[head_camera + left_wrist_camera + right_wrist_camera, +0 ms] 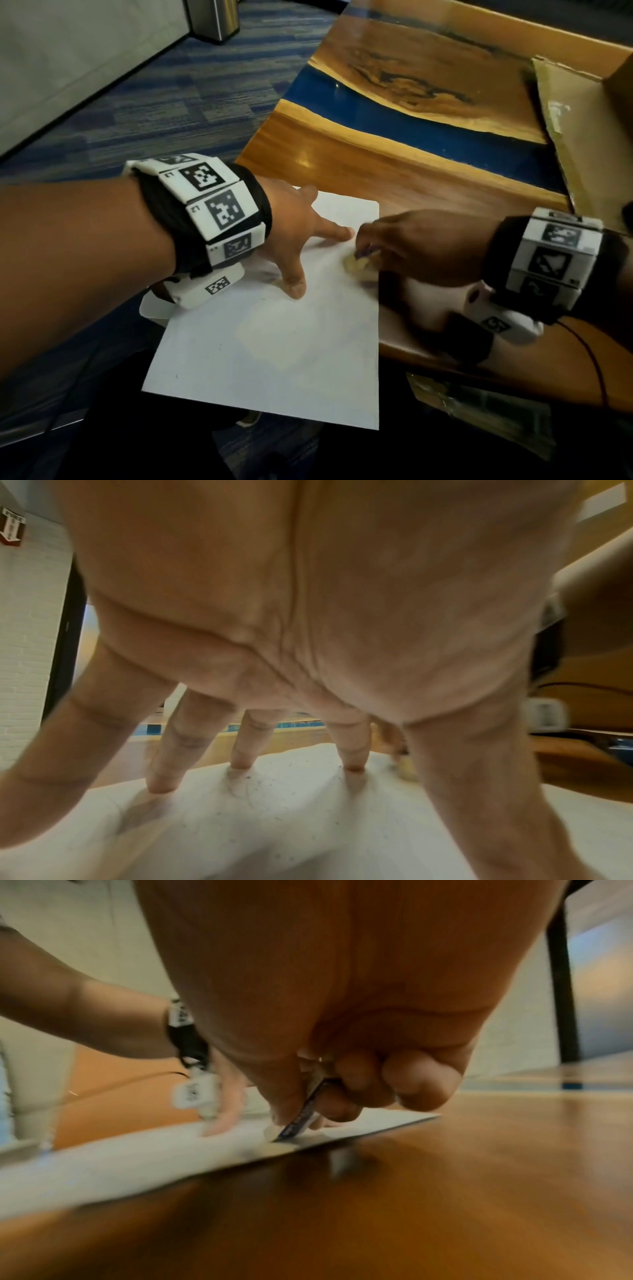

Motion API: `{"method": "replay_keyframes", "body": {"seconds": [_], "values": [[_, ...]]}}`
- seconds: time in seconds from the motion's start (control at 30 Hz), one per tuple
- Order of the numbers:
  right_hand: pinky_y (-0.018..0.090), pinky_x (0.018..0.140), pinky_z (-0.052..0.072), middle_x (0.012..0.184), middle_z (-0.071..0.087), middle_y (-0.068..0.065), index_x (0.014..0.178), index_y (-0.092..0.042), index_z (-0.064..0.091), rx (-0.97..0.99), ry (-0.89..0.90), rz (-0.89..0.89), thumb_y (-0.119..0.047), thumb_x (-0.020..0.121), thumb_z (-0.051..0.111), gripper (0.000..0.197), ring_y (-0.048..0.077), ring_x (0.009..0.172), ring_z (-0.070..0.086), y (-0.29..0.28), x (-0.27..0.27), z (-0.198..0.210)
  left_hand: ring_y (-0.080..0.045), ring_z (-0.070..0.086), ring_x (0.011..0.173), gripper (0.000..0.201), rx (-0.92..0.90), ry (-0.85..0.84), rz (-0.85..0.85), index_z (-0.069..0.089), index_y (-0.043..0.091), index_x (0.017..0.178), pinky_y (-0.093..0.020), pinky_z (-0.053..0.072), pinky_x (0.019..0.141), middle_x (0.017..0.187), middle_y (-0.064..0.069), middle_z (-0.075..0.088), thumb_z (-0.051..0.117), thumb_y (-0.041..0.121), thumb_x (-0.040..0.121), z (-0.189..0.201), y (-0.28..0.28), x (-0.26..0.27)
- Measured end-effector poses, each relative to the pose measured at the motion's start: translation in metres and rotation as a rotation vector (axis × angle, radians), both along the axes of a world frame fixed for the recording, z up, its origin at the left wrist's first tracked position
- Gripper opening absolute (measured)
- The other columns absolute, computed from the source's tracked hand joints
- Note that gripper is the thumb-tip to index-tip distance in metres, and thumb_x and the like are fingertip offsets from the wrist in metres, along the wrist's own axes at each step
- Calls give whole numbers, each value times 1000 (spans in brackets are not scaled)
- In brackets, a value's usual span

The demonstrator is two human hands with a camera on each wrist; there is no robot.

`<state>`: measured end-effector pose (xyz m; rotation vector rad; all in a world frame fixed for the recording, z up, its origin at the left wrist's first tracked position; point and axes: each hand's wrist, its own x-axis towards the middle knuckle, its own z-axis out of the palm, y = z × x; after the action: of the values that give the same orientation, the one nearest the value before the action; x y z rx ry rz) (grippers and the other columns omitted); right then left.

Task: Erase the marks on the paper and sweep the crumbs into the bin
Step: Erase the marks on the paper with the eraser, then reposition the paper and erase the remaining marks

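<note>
The paper lay at the lower centre of the head view, on the near corner of the counter, with its lower part overhanging the edge. It was pinned by the left hand, whose fingers were spread straight and pressed tip-down on the sheet, probably so that it would not slide or crease under rubbing. The eraser was pinched in the curled fingers of the right hand and set against the paper close to its right edge, just beside the left index finger. Dark specks, seemingly crumbs, were scattered over the sheet in the left wrist view. A metal bin stood on the floor at the upper left, well apart.
</note>
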<state>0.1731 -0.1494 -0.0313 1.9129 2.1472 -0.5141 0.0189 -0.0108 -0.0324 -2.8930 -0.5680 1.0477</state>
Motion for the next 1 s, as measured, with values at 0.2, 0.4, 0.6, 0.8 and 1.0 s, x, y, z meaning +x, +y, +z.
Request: {"method": "replay_keyframes", "body": {"seconds": [0.2, 0.4, 0.6, 0.8, 1.0], "values": [[32, 81, 51, 115, 58, -11, 124, -31, 51, 0, 16, 100, -40, 102, 47, 25, 12, 90, 56, -7, -8, -4, -34, 46, 128, 115, 15, 16, -17, -6, 69, 145, -36, 49, 79, 159, -9, 16, 76, 75, 65, -1, 0, 3], [33, 83, 52, 116, 60, -9, 125, -33, 51, -4, -84, -16, -40, 102, 47, 25, 13, 93, 57, -3, 6, 2, -34, 46, 129, 116, 23, 34, -44, -9, 71, 144, -38, 52, 81, 160, -9, 14, 76, 76, 65, -2, 0, 4], [29, 73, 49, 113, 60, -9, 121, -34, 51, 32, -134, -150, -44, 102, 44, 23, 12, 90, 56, -9, 19, -1, -36, 24, 149, 113, -28, -7, 0, -8, 70, 143, -54, 40, 110, 169, -3, -1, 73, 79, 65, -7, 6, -7], [34, 68, 49, 98, 64, -8, 110, -35, 54, 150, -133, -430, -49, 100, 47, 18, 11, 81, 57, -18, 63, -8, -21, -2, 156, 97, -159, -272, 146, -2, 62, 151, -54, 12, 124, 170, 5, -9, 56, 82, 75, -20, 19, -53], [31, 78, 48, 129, 53, -4, 131, -32, 52, 252, -306, -407, -63, 95, 46, 48, 17, 105, 54, -26, 39, 0, -30, 14, 154, 110, -41, -494, 588, 0, 44, 158, -53, 23, 120, 170, 0, -1, 62, 79, 74, -36, 46, -120]]}}
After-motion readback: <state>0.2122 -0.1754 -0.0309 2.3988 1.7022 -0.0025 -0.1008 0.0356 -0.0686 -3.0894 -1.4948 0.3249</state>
